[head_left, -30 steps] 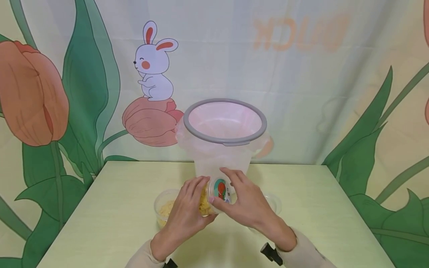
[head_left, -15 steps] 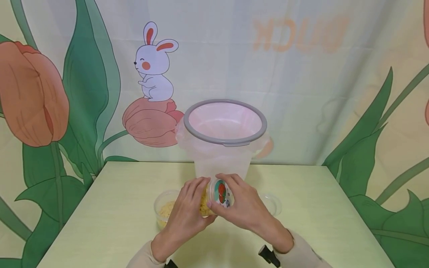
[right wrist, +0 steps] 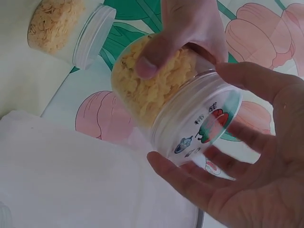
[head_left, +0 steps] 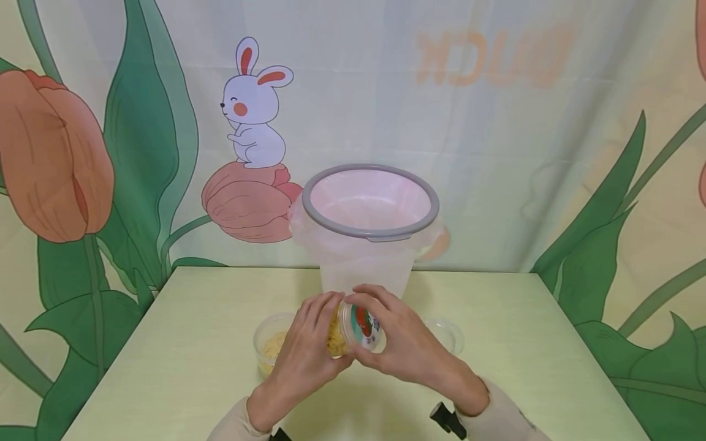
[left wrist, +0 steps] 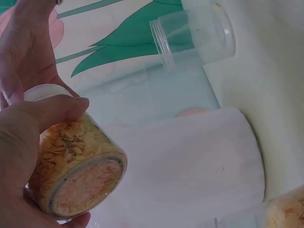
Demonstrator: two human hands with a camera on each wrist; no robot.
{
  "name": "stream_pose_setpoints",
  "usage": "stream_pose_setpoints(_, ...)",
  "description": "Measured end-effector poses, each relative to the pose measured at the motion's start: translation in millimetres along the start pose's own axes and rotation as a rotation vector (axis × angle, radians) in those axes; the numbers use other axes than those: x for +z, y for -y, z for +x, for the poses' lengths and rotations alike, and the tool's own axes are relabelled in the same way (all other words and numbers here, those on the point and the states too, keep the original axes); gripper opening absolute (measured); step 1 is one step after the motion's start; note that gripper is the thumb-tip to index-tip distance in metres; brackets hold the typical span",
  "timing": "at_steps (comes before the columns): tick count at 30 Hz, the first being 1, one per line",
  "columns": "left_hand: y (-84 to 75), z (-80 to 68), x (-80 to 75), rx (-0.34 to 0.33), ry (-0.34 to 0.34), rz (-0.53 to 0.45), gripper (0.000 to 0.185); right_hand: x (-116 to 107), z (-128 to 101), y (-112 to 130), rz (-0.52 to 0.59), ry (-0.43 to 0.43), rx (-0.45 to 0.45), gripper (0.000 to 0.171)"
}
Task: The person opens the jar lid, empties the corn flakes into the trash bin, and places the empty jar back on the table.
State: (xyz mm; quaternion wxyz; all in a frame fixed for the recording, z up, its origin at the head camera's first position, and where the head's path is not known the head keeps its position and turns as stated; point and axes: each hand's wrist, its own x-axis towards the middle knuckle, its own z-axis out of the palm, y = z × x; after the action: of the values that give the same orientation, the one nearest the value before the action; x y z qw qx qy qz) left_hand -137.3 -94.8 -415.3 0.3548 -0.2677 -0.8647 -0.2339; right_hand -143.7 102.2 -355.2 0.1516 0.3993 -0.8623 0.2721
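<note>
Grip first: left hand [head_left: 306, 352] curled round the small clear plastic jar of yellow flakes [head_left: 336, 334], thumb across its side and fingers behind, as seen close in the left wrist view [left wrist: 76, 171]. Right hand [head_left: 405, 346] cupped over the round clear lid with a printed sticker [head_left: 364, 324], fingertips and thumb bent round its rim; plain in the right wrist view [right wrist: 199, 126], where the palm [right wrist: 256, 190] sits under the lid end. Jar held tilted on its side, above the pale green table [head_left: 193, 343], touching nothing but the two hands, lid end pointing to the right.

Judged as the lid-turning step: lid on the jar's mouth, one grip steadying the body, the other set to twist. Cannot tell whether the thread is loose yet. Next move likely calling for a firm hold on the body and the jar kept level enough to spare the flakes.

Just behind the hands: tall translucent bin with a grey rim and a pink liner [head_left: 309, 211]. To the left on the table, a second flake-filled jar [head_left: 270, 343]; to the right, an empty clear jar [head_left: 449, 334]. Beyond, a printed backdrop with a white rabbit [head_left: 254, 104].
</note>
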Motion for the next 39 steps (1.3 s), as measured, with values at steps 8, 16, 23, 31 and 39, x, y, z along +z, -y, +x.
stream_pose_setpoints(8, -1.2, 0.2, -0.7, -0.009, 0.001, -0.009, 0.1, -2, -2, -6, -0.024, 0.049, -0.177, 0.069)
stream_pose_setpoints(16, -2.3, -0.1, -0.4, -0.006, -0.006, -0.004, 0.1, -2, -3, -9, -0.056, 0.063, -0.253, 0.066)
stream_pose_setpoints(23, -2.8, -0.1, -1.5, -0.025, 0.016, -0.025, 0.101, -2, -4, -8, -0.047, 0.045, -0.228, 0.077)
stream_pose_setpoints(31, -2.7, 0.5, -1.5, -0.013, -0.002, -0.024, 0.099, -4, -1, 0, -0.005, -0.095, 0.068, 0.073)
stream_pose_setpoints(39, -2.0, 0.5, 1.8, -0.008, -0.014, -0.006, 0.101, 0, 0, 7, 0.028, -0.07, 0.307, 0.072)
